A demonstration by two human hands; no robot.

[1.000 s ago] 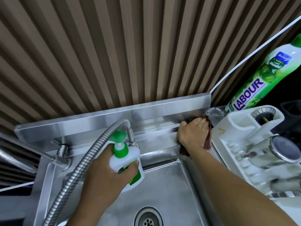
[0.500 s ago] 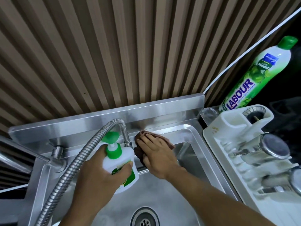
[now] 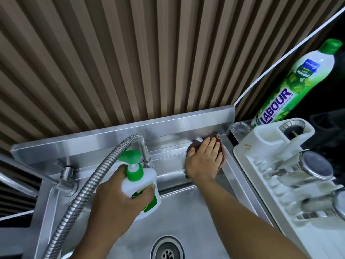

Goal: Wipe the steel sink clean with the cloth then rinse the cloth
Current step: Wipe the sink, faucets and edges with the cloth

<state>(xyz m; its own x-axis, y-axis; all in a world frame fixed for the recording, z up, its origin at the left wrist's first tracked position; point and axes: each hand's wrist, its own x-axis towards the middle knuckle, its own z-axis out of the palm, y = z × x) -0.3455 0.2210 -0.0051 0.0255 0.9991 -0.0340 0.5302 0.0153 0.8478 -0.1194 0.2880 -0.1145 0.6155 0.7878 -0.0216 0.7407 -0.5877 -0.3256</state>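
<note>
Cloth (image 3: pixel 214 136) lies under flat right hand (image 3: pixel 204 159) on sink ledge (image 3: pixel 168 143); left hand (image 3: pixel 110 208) grips soap bottle (image 3: pixel 139 184).

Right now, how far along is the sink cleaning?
Midway, it seems. Done: the sink basin shows no obvious dirt. In hand: the right hand presses the brown cloth flat on the back ledge's right corner; the left hand holds the soap bottle. Left: rinsing the cloth, which is on the ledge, not under water.

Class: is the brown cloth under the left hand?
No, the right hand presses the cloth on the sink ledge; the left hand grips a pump bottle.
</note>
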